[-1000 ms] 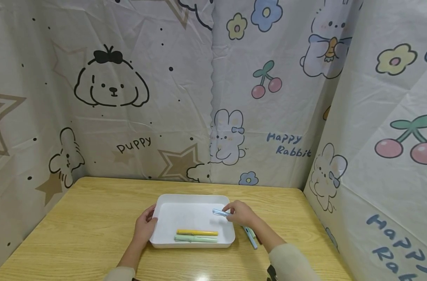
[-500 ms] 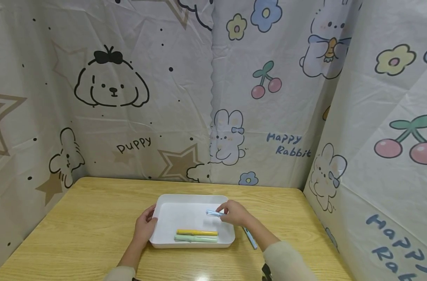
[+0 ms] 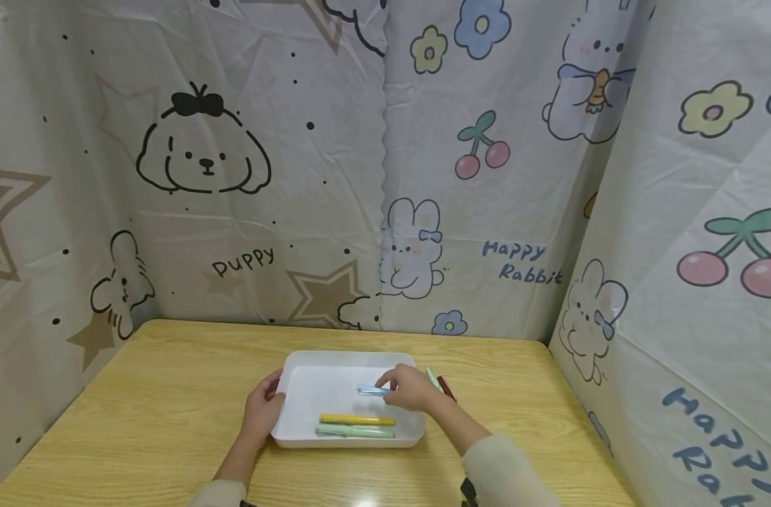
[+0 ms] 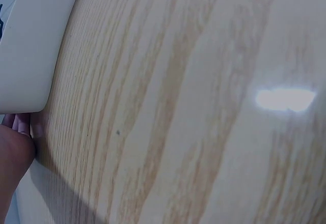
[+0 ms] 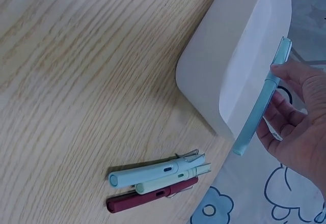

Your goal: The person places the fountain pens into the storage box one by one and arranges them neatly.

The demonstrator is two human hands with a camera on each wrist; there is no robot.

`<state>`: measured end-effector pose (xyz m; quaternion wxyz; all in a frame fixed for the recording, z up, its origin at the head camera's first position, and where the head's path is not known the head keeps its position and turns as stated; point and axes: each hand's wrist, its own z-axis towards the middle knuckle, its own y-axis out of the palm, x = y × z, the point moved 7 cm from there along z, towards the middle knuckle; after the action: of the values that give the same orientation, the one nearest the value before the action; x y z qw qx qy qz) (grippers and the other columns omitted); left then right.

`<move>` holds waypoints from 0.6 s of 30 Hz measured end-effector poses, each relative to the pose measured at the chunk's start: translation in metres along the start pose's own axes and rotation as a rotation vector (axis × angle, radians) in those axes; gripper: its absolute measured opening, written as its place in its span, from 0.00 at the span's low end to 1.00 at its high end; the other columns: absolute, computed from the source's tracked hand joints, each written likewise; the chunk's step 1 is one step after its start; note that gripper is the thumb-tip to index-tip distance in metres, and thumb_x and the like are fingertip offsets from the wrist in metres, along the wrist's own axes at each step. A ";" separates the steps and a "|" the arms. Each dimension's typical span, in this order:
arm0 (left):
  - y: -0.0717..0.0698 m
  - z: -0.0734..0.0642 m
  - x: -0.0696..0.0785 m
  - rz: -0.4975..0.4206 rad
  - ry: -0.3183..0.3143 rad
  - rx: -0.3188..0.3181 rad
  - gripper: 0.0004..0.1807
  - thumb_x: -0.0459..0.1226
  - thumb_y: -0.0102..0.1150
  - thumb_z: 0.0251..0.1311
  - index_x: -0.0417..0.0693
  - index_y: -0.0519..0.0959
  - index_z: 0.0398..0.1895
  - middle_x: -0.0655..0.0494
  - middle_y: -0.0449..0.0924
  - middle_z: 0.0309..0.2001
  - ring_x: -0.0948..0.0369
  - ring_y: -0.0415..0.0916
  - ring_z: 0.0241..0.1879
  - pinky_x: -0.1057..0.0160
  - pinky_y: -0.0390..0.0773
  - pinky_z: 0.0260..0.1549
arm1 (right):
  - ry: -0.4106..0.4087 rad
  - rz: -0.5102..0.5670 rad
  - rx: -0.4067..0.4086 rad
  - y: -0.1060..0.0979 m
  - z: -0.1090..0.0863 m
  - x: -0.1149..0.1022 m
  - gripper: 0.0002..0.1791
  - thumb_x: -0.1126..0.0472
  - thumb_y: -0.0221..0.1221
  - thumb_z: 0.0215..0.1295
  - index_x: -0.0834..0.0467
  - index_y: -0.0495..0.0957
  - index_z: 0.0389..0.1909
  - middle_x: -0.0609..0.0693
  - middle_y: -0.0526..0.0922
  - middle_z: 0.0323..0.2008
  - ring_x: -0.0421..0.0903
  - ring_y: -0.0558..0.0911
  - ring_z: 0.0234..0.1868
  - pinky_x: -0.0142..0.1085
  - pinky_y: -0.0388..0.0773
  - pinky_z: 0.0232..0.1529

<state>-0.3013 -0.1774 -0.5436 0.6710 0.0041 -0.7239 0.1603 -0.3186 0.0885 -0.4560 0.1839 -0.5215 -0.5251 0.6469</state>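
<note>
My right hand pinches a light blue pen between thumb and fingers, over the right half of a shallow white tray. In the right wrist view this held pen overlaps the tray's rim, cap end pointing up. My left hand holds the tray's left side, thumb near the wall and fingers farther back; the left wrist view shows only part of it at the tray corner. Inside the tray, along the near side, lie a yellow pen and a pale green pen, side by side.
Right of the tray on the wooden table, a second light blue pen, a pale green pen and a dark red pen lie close together. Patterned cloth rises behind the table and along both sides.
My right hand has moved left over the tray, carrying the light blue pen. Its shift uncovers the green and dark red pens on the table. My left hand stays on the tray.
</note>
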 end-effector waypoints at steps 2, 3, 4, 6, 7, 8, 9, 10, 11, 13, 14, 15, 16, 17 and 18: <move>0.000 0.000 0.000 0.000 0.001 -0.001 0.26 0.28 0.41 0.63 0.40 0.62 0.66 0.35 0.65 0.63 0.45 0.65 0.60 0.47 0.68 0.58 | 0.000 -0.005 -0.004 0.002 0.001 -0.003 0.13 0.63 0.61 0.54 0.56 0.84 0.41 0.47 0.75 0.27 0.40 0.68 0.26 0.29 0.65 0.24; 0.000 0.000 0.000 0.003 0.001 -0.002 0.26 0.28 0.41 0.63 0.40 0.62 0.66 0.35 0.65 0.63 0.45 0.65 0.60 0.47 0.68 0.58 | 0.002 -0.007 -0.007 0.003 0.002 -0.004 0.12 0.63 0.61 0.54 0.55 0.84 0.41 0.46 0.75 0.27 0.40 0.68 0.26 0.29 0.65 0.24; 0.000 0.000 0.000 0.003 0.001 -0.002 0.26 0.28 0.41 0.63 0.40 0.62 0.66 0.35 0.65 0.63 0.44 0.65 0.60 0.47 0.67 0.58 | 0.000 -0.011 -0.009 0.004 0.003 -0.005 0.12 0.63 0.61 0.54 0.55 0.84 0.41 0.46 0.75 0.26 0.40 0.68 0.26 0.29 0.65 0.24; 0.000 0.000 0.000 0.003 0.001 -0.002 0.26 0.28 0.41 0.63 0.40 0.62 0.66 0.35 0.65 0.63 0.44 0.65 0.60 0.47 0.67 0.58 | -0.013 -0.017 -0.007 0.005 0.004 -0.008 0.12 0.63 0.61 0.54 0.54 0.84 0.41 0.46 0.75 0.26 0.39 0.68 0.26 0.29 0.65 0.25; 0.000 0.000 0.000 0.003 0.001 -0.003 0.26 0.28 0.41 0.63 0.40 0.62 0.66 0.35 0.65 0.63 0.44 0.65 0.60 0.47 0.67 0.58 | -0.021 -0.018 -0.006 0.005 0.004 -0.010 0.12 0.63 0.61 0.54 0.54 0.84 0.41 0.46 0.75 0.26 0.39 0.68 0.26 0.29 0.65 0.25; 0.000 0.001 0.000 0.004 0.000 -0.003 0.26 0.28 0.40 0.63 0.40 0.62 0.66 0.35 0.65 0.63 0.44 0.65 0.60 0.47 0.67 0.58 | -0.027 -0.018 -0.007 0.006 0.005 -0.011 0.12 0.63 0.61 0.54 0.54 0.84 0.41 0.46 0.75 0.25 0.39 0.67 0.26 0.29 0.65 0.25; 0.000 0.001 -0.001 0.005 0.000 -0.003 0.26 0.28 0.40 0.63 0.40 0.62 0.67 0.35 0.65 0.63 0.44 0.65 0.60 0.47 0.67 0.58 | -0.031 -0.017 -0.007 0.007 0.005 -0.012 0.13 0.63 0.61 0.53 0.55 0.84 0.41 0.45 0.75 0.25 0.39 0.67 0.26 0.29 0.65 0.25; 0.000 0.001 -0.001 0.005 0.000 -0.004 0.26 0.28 0.40 0.63 0.40 0.62 0.67 0.35 0.65 0.63 0.45 0.65 0.60 0.47 0.67 0.58 | -0.038 -0.020 -0.008 0.008 0.006 -0.013 0.13 0.63 0.61 0.53 0.55 0.84 0.40 0.45 0.75 0.25 0.39 0.68 0.26 0.29 0.65 0.26; 0.000 0.001 -0.001 0.004 0.000 -0.004 0.26 0.28 0.40 0.63 0.39 0.62 0.66 0.35 0.65 0.63 0.44 0.65 0.60 0.47 0.67 0.58 | -0.045 -0.024 -0.007 0.008 0.007 -0.014 0.13 0.63 0.61 0.52 0.54 0.84 0.40 0.45 0.75 0.25 0.39 0.68 0.26 0.29 0.65 0.26; 0.000 0.001 -0.002 0.004 0.001 -0.005 0.26 0.28 0.40 0.63 0.39 0.62 0.66 0.35 0.65 0.63 0.45 0.65 0.60 0.47 0.68 0.58 | -0.051 -0.026 -0.010 0.010 0.008 -0.015 0.13 0.63 0.61 0.52 0.54 0.84 0.40 0.45 0.76 0.24 0.38 0.68 0.26 0.29 0.65 0.26; 0.000 0.001 -0.002 0.005 0.000 -0.005 0.26 0.28 0.40 0.63 0.40 0.62 0.66 0.35 0.65 0.63 0.45 0.66 0.60 0.47 0.68 0.58 | -0.050 -0.029 -0.011 0.012 0.009 -0.015 0.13 0.63 0.61 0.52 0.54 0.85 0.40 0.44 0.76 0.24 0.38 0.68 0.26 0.28 0.65 0.26; 0.000 0.001 -0.002 0.005 0.001 -0.005 0.26 0.28 0.40 0.63 0.40 0.62 0.67 0.35 0.65 0.63 0.45 0.66 0.60 0.47 0.68 0.58 | -0.053 -0.037 -0.011 0.013 0.010 -0.015 0.13 0.63 0.61 0.51 0.53 0.85 0.40 0.44 0.76 0.24 0.37 0.68 0.25 0.28 0.66 0.26; 0.000 0.001 -0.002 0.005 0.002 -0.005 0.26 0.28 0.40 0.63 0.40 0.62 0.67 0.36 0.65 0.63 0.45 0.66 0.60 0.47 0.68 0.58 | -0.058 -0.042 -0.011 0.014 0.011 -0.016 0.13 0.62 0.61 0.51 0.53 0.85 0.40 0.44 0.77 0.24 0.37 0.68 0.25 0.28 0.66 0.26; 0.001 0.001 -0.002 0.006 0.003 -0.005 0.26 0.28 0.40 0.63 0.40 0.62 0.67 0.36 0.65 0.63 0.45 0.66 0.60 0.47 0.68 0.57 | -0.059 -0.047 -0.012 0.015 0.011 -0.017 0.13 0.62 0.61 0.51 0.53 0.85 0.40 0.44 0.77 0.24 0.37 0.68 0.24 0.28 0.66 0.25; 0.000 0.001 -0.002 0.007 0.003 -0.004 0.26 0.28 0.40 0.63 0.40 0.62 0.67 0.36 0.65 0.63 0.45 0.66 0.60 0.47 0.68 0.57 | -0.059 -0.048 -0.016 0.016 0.012 -0.017 0.13 0.62 0.61 0.51 0.52 0.85 0.40 0.44 0.77 0.24 0.37 0.68 0.24 0.28 0.66 0.25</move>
<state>-0.3023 -0.1778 -0.5462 0.6716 -0.0003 -0.7232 0.1612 -0.3173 0.0627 -0.4631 0.1800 -0.4909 -0.5478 0.6531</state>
